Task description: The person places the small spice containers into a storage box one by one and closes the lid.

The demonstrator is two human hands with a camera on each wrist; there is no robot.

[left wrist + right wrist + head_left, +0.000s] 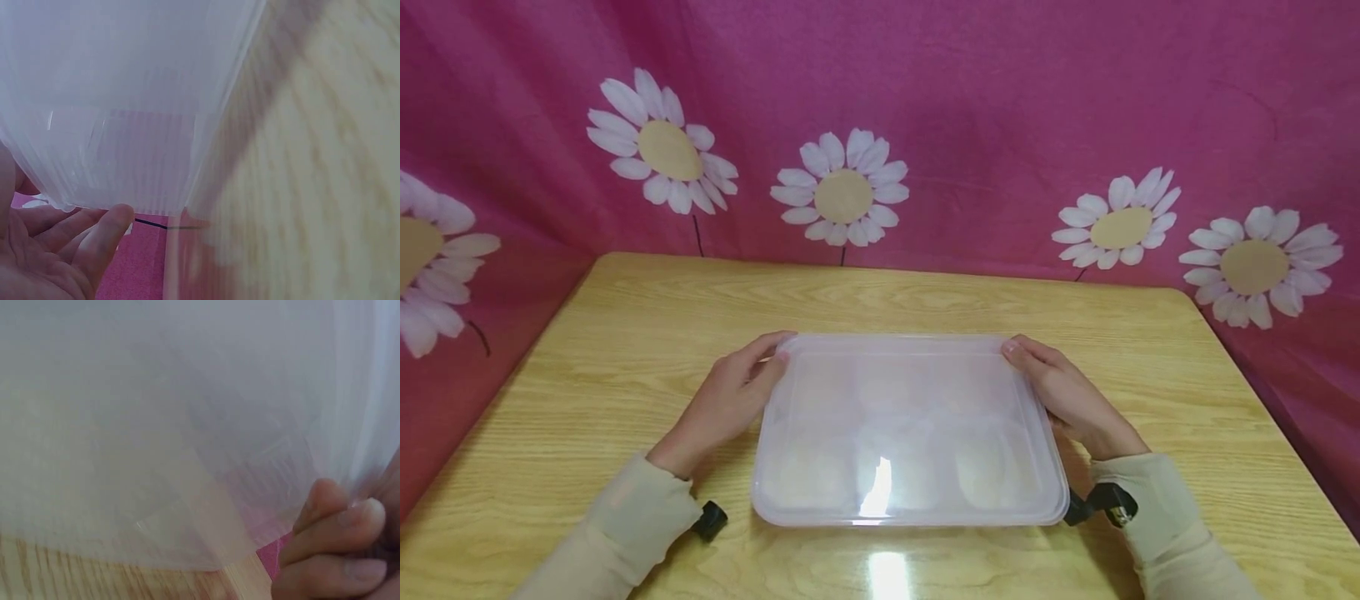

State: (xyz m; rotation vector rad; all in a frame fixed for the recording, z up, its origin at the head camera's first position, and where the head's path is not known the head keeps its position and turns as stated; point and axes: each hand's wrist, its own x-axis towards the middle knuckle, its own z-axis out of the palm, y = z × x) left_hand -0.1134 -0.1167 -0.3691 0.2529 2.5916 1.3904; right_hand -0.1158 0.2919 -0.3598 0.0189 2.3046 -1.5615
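A translucent plastic box (910,425) with a lid sits in front of me, its lid facing up. Faint outlines of several compartments show through the lid, and a bright reflection lies near its front edge. My left hand (730,396) grips the far left corner, thumb on top of the lid's rim. At the far right corner my right hand (1071,396) holds the rim in the same way. The left wrist view shows fingers (109,234) under the rim beside the ribbed side wall. Curled fingers (334,531) appear by the box wall in the right wrist view.
The box is over a light wood-grain table (625,333). A pink cloth (970,108) printed with white daisies hangs behind the table and along its sides. Black straps (711,521) show at both wrists.
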